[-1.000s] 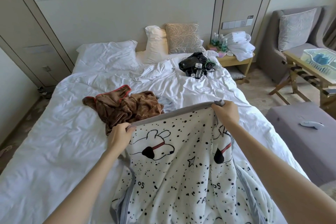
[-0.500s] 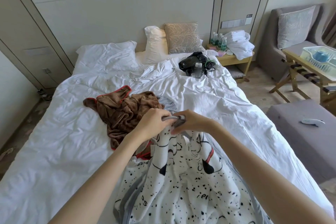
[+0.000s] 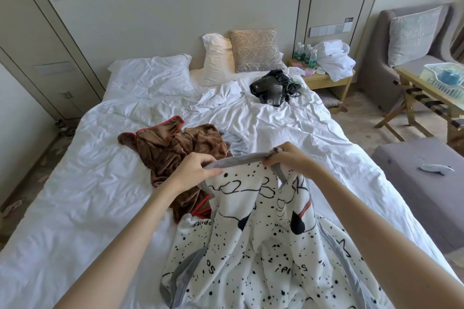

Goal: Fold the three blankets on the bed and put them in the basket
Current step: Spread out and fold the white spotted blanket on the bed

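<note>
Right now I read this as the first fold of the first blanket. The left hand and the right hand each pinch the grey trim along the top edge of the white fleece blanket printed with black spots and cartoon dogs. The two hands are near each other, with a short span of edge between them. The blanket hangs from that edge, and the rest lies bunched at the near end of the white-sheeted bed.

Beside the left hand lies the crumpled brown plush blanket with red piping, unfolded. A pale grey cloth peeks out behind it, and I take that for the third.

I judge that little of the task is done. The next move calls for matching the corners so the halves lie even, then smoothing the slack lower part, which looks soft enough to slump.

I cannot name a basket for certain. A pale plastic crate stands at the far right, and it may or may not be it.

As for writing, the blanket bears black letters low down, something like "iP" and "S", broken by folds. A word near its left edge lies upside down and I cannot read it. The dark plate above the wall switches is too small to read.
</note>
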